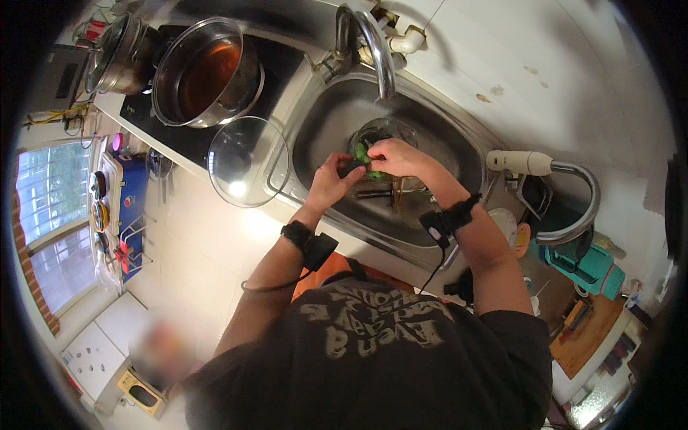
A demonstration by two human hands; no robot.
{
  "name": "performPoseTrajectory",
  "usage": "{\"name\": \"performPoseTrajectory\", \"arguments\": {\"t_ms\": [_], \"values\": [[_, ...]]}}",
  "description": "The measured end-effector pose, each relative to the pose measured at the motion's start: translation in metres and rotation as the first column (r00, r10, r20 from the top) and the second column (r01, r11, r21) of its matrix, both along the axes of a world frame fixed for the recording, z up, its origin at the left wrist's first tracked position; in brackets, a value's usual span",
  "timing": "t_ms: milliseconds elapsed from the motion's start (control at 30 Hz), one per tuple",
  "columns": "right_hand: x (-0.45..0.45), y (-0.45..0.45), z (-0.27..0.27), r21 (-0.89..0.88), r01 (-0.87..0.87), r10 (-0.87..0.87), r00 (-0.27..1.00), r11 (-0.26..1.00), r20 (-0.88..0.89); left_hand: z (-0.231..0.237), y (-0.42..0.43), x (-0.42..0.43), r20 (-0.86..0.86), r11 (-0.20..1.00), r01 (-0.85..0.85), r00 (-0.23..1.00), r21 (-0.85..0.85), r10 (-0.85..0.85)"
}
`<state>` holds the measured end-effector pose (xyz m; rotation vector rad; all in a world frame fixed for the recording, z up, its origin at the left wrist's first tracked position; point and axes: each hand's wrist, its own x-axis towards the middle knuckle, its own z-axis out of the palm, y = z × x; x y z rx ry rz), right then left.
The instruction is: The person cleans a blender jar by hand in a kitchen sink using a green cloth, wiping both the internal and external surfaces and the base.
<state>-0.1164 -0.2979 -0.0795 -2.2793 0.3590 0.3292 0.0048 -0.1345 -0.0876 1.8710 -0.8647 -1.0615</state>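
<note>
Both my hands are over a stainless steel sink (pixel 328 121), close together above a clear bowl (pixel 400 129) that stands in it. My left hand (pixel 334 181) pinches a small dark object (pixel 352 169) between thumb and fingers; what it is I cannot tell. Beside it, my right hand (pixel 396 157) has its fingertips on a green vegetable piece (pixel 361 152), and more green shows just below the fingers. Thin brown sticks, perhaps chopsticks (pixel 398 192), and a black handle (pixel 374 193) lie in the sink under my hands. The fingers partly cover the bowl.
A curved chrome faucet (pixel 382 59) arches over the sink's far edge. To the left, a large steel pot (pixel 201 72) of reddish-brown liquid stands on the black cooktop, with a glass lid (pixel 248 161) at the counter edge. A second tap (pixel 583 188) and a teal container (pixel 588 269) are at right.
</note>
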Motion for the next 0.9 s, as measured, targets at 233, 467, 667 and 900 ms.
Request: {"name": "performPoseTrajectory", "arguments": {"t_ms": [233, 467, 667, 900], "values": [[0.025, 0.017, -0.031, -0.026, -0.013, 0.003, 0.941, 1.000, -0.337, 0.001, -0.006, 0.001, 0.016, 0.997, -0.032, 0.999, 0.075, 0.031], [0.028, 0.011, -0.011, -0.005, 0.304, -0.304, 0.950, 0.953, -0.077, -0.005, -0.017, 0.001, 0.160, 0.988, 0.033, 0.985, 0.151, -0.057], [0.018, 0.024, -0.018, 0.042, 0.283, -0.281, 0.958, 0.958, -0.046, 0.010, -0.012, 0.010, -0.002, 0.982, 0.099, 0.995, 0.162, -0.100], [0.019, 0.018, -0.024, 0.038, 0.693, -0.694, 0.718, 0.720, 0.051, 0.009, -0.017, 0.014, 0.014, 0.991, 0.093, 0.995, 0.098, -0.094]]}}
